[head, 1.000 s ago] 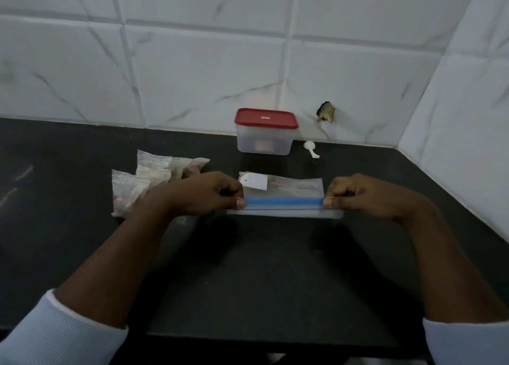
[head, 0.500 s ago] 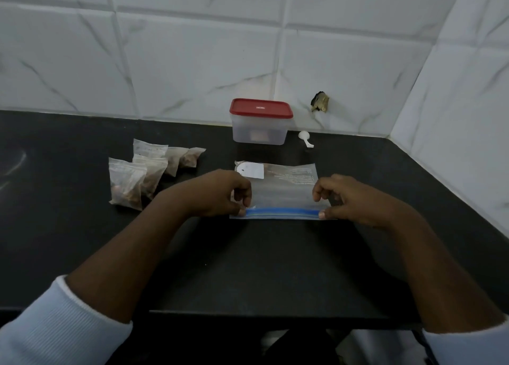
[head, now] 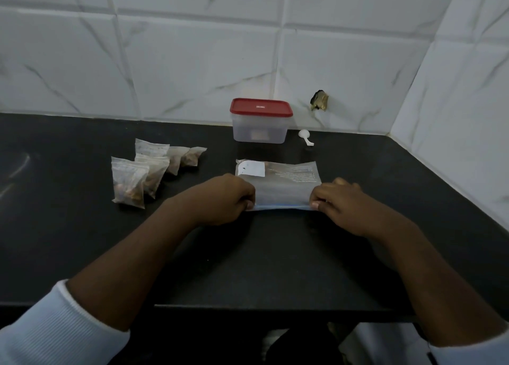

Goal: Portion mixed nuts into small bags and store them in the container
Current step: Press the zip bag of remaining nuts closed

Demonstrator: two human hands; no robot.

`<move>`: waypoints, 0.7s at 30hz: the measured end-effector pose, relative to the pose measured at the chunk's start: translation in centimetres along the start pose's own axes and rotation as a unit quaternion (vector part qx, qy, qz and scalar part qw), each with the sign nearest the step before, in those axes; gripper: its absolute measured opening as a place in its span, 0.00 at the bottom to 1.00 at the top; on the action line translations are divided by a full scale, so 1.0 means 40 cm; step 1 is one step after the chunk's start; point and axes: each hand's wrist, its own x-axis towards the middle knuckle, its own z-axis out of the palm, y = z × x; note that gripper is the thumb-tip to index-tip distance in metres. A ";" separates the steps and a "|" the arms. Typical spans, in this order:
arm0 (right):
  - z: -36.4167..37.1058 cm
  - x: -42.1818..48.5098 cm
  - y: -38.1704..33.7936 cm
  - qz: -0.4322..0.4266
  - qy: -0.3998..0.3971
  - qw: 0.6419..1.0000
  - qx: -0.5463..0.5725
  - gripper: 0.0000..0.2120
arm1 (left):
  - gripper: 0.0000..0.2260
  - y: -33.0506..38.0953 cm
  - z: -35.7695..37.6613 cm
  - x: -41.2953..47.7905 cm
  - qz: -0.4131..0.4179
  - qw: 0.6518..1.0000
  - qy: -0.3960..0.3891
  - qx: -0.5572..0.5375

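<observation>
Dim, bluish and underexposed throughout. The white wall tiles (head: 192,62) read grey, and the black worktop (head: 275,254) swallows detail (a faint sheen shows at its far left). Shadows are soft-edged. Tile joints bow toward the borders, a wide-lens warp. The small bags (head: 129,183) hold only brownish smudges; fine detail is mushy.

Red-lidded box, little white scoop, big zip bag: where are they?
red-lidded container (head: 261,107), head view, middle of its red lid
white scoop (head: 303,133), head view, its round bowl
large zip bag (head: 286,188), head view, its clear middle panel
</observation>
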 end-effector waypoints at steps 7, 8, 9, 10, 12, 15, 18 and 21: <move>0.009 0.018 0.006 0.046 0.018 0.998 0.038 0.08 | 0.06 -0.004 0.012 0.036 -0.054 0.998 -0.015 0.003; 0.011 0.019 0.007 0.050 0.026 0.998 0.041 0.07 | 0.06 -0.005 0.013 0.037 -0.055 0.998 -0.010 -0.001; 0.014 0.019 0.008 0.053 0.036 0.997 0.043 0.06 | 0.05 -0.008 0.014 0.038 -0.053 0.999 0.000 -0.003; 0.017 0.019 0.009 0.055 0.047 0.996 0.045 0.05 | 0.05 -0.009 0.016 0.038 -0.049 0.999 0.012 -0.003; 0.023 0.020 0.011 0.057 0.067 0.995 0.045 0.04 | 0.08 -0.011 0.019 0.039 -0.046 0.999 0.027 -0.011; 0.028 0.022 0.006 0.040 0.090 0.995 0.021 0.03 | 0.11 -0.008 0.017 0.035 -0.030 0.999 0.038 0.008; 0.029 0.020 0.002 0.009 0.107 0.994 -0.019 0.03 | 0.09 -0.007 0.019 0.030 0.014 0.997 0.047 0.055; 0.024 0.016 -0.009 -0.042 0.113 0.992 -0.030 0.07 | 0.10 -0.005 0.031 0.029 0.038 0.996 0.042 0.071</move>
